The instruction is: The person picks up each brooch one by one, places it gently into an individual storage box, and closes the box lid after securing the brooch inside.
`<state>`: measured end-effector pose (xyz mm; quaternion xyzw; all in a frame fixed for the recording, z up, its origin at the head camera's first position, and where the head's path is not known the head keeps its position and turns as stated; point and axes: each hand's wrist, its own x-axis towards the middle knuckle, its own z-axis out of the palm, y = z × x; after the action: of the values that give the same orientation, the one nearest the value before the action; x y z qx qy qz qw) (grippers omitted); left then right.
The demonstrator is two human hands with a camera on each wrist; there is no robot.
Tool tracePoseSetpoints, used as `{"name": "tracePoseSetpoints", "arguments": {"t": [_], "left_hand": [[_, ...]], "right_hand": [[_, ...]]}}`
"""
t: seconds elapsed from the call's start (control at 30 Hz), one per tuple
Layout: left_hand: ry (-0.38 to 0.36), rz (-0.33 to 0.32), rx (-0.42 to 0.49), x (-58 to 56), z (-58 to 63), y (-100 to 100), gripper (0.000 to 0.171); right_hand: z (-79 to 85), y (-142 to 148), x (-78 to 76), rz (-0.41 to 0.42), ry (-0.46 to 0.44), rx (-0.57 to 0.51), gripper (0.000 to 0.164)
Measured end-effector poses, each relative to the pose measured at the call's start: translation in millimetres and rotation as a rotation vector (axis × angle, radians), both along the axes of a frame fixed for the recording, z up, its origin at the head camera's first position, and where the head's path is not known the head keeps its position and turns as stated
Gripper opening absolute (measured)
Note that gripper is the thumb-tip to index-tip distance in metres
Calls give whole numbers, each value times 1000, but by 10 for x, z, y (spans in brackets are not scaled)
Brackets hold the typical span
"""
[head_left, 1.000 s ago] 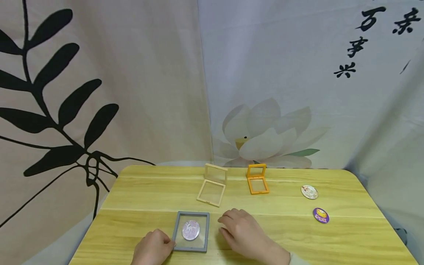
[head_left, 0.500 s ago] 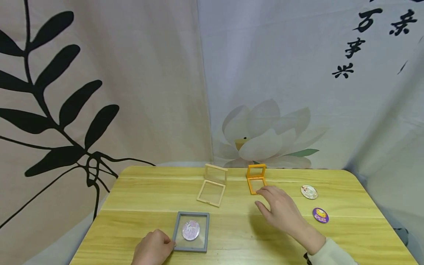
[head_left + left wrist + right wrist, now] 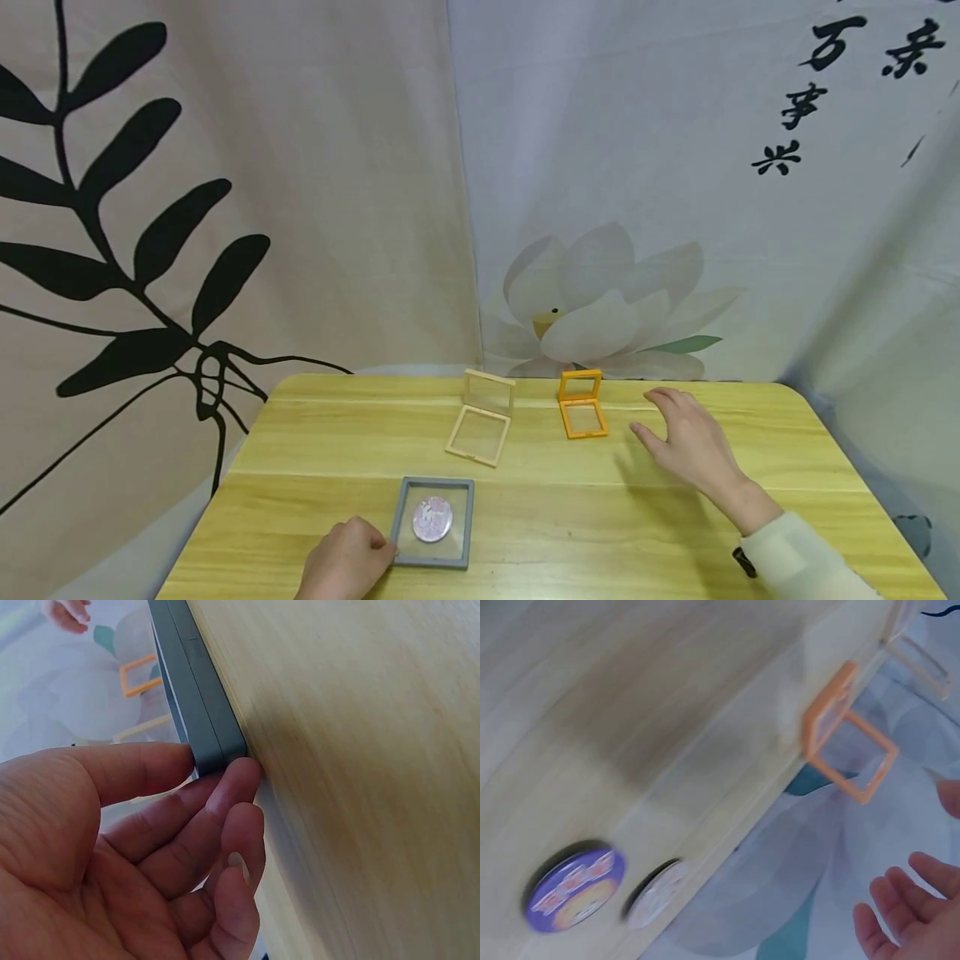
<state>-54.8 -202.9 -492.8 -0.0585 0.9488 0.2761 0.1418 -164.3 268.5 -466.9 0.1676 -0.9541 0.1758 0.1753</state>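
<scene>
My left hand pinches the lower left corner of a closed grey display frame, thumb on one face and fingertips on the other. Inside it, behind clear film, shows a round pale pink badge. My right hand hangs over the right side of the table, fingers spread and a little bent, holding nothing. A purple badge and a whitish badge lie on the table in the right wrist view; my right hand and arm hide both in the head view.
An unfolded orange display frame stands near the table's back edge, its lid raised. Left of it is a larger cream display frame, also unfolded. Behind the wooden table hangs a printed curtain.
My right hand has moved from beside the grey frame, past the orange frame, to the right over the badges. My left hand and the grey frame stay in place.
</scene>
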Motion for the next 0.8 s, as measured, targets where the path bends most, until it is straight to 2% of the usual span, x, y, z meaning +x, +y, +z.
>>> {"name": "tracePoseSetpoints", "arguments": {"t": [0.13, 0.5, 0.8], "left_hand": [[1, 4, 5, 1, -6, -5, 15], [35, -13, 11, 13, 2, -20, 15], [9, -15, 17, 8, -18, -22, 15]], "right_hand": [[-48, 129, -45, -29, -61, 25, 63], [-273, 530, -176, -114, -202, 75, 76], [-372, 741, -235, -175, -347, 128, 96]]}}
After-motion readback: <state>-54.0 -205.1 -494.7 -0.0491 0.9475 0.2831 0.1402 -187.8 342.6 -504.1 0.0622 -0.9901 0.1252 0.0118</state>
